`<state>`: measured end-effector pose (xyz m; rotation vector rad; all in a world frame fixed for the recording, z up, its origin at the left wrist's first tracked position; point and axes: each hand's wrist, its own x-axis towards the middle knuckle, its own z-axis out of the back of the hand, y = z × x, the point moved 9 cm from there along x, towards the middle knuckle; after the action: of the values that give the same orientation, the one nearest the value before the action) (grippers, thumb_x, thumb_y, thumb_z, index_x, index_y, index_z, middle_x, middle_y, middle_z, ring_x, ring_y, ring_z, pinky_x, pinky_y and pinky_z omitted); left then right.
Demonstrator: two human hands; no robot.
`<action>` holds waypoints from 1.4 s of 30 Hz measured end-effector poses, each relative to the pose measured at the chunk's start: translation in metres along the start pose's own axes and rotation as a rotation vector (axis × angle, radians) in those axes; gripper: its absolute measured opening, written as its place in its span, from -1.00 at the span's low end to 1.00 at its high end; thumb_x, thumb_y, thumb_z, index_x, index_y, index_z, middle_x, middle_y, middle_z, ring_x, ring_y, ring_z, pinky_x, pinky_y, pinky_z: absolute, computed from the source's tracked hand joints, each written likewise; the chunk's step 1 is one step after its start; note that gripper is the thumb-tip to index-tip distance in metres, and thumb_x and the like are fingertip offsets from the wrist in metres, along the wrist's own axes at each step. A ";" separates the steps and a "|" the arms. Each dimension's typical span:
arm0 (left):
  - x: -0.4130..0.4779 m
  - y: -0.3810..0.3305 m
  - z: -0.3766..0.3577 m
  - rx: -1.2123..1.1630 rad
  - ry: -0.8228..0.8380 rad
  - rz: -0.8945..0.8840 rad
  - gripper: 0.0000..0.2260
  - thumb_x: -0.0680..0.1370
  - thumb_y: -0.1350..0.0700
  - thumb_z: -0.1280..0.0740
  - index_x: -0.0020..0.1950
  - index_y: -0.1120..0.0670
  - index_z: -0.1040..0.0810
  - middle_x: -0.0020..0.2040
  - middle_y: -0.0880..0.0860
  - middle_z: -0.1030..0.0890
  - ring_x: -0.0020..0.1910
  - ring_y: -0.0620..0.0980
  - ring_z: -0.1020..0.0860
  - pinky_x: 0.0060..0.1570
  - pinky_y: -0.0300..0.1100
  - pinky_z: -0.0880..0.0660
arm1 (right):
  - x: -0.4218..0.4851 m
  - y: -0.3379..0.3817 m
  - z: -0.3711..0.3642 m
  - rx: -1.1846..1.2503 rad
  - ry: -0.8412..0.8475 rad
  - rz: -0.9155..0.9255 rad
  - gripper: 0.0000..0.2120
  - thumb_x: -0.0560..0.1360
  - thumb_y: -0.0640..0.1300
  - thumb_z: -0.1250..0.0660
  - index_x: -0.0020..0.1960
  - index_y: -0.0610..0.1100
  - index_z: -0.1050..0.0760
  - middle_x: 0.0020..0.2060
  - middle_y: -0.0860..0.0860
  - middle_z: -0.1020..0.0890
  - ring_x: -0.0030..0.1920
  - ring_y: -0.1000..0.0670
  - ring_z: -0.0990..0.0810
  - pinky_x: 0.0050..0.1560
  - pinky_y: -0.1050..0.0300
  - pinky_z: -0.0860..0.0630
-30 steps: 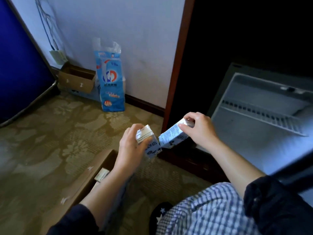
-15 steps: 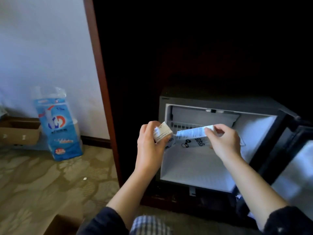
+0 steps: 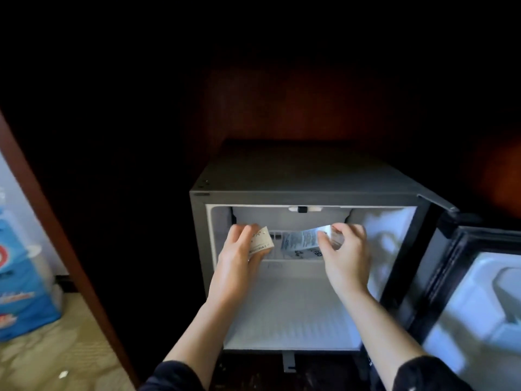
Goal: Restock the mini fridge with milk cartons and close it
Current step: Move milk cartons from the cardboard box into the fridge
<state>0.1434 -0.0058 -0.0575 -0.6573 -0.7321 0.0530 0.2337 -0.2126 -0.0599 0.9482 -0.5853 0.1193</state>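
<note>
A grey mini fridge (image 3: 282, 176) stands inside a dark wooden cabinet, its door (image 3: 479, 306) swung open to the right. Both hands are inside the white compartment at the height of the wire shelf (image 3: 275, 238). My left hand (image 3: 239, 258) grips a small white milk carton (image 3: 260, 242), held upright at the left side. My right hand (image 3: 345, 255) holds a second milk carton (image 3: 303, 244) lying sideways over the shelf. The fridge floor (image 3: 290, 314) below is bare.
A blue plastic package (image 3: 19, 277) stands on the patterned carpet (image 3: 56, 356) at the far left, against the wall. The cabinet's reddish-brown frame edge (image 3: 56, 235) runs diagonally between it and the fridge. Moulded white door shelves (image 3: 501, 300) show at the right.
My view swung right from the carpet and cardboard box to face the fridge. Both hands carried their cartons forward, from in front of the fridge into its compartment by the shelf.
</note>
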 end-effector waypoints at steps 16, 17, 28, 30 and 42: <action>0.039 0.033 -0.042 -0.259 0.054 0.186 -0.62 0.52 0.20 -0.33 0.33 0.04 -0.38 0.15 0.02 -0.57 0.13 -0.04 -0.54 0.13 -0.10 -0.50 | 0.016 0.031 -0.069 0.007 0.266 0.153 -0.63 0.37 0.17 -0.43 0.01 -0.08 -0.58 -0.06 0.02 -0.63 -0.12 0.04 -0.57 -0.19 0.22 -0.41; 0.040 0.035 -0.044 -0.288 0.055 0.199 -0.62 0.54 0.19 -0.32 0.33 0.02 -0.37 0.12 -0.01 -0.59 0.10 -0.06 -0.56 0.10 -0.16 -0.51 | 0.016 0.027 -0.076 0.050 0.324 0.131 -0.63 0.36 0.18 -0.43 0.01 -0.06 -0.55 -0.08 0.05 -0.63 -0.12 0.06 -0.56 -0.18 0.20 -0.45; 0.028 0.072 -0.070 -0.233 -0.001 0.398 -0.47 0.56 0.29 -0.19 0.50 -0.03 -0.20 0.24 0.00 -0.56 0.17 -0.02 -0.54 0.01 -0.34 -0.40 | 0.009 -0.013 -0.125 0.089 0.483 0.064 -0.60 0.40 0.00 -0.46 0.19 -0.04 -0.48 0.00 0.06 -0.68 -0.04 -0.02 -0.63 -0.15 0.16 -0.49; 0.027 0.079 -0.072 -0.206 -0.049 0.429 -0.46 0.54 0.30 -0.20 0.48 -0.05 -0.23 0.17 0.01 -0.60 0.07 -0.02 -0.57 -0.15 -0.42 -0.33 | 0.007 -0.015 -0.131 0.082 0.475 0.060 -0.61 0.42 -0.03 -0.45 0.21 -0.03 -0.49 0.00 0.08 -0.69 -0.06 0.02 -0.64 -0.21 0.23 -0.45; 0.044 0.100 -0.086 -0.228 -0.115 0.435 -0.46 0.49 0.37 -0.22 0.43 0.02 -0.33 0.19 0.04 -0.56 0.10 -0.10 -0.49 -0.02 -0.35 -0.32 | 0.010 -0.020 -0.151 -0.026 0.309 0.041 -0.78 0.48 -0.03 -0.38 0.06 -0.12 -0.55 -0.07 -0.06 -0.69 -0.07 -0.11 -0.63 -0.13 0.06 -0.54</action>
<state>0.2485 0.0395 -0.1357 -1.0307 -0.6996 0.4137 0.3123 -0.1064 -0.1357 0.8714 -0.3202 0.2884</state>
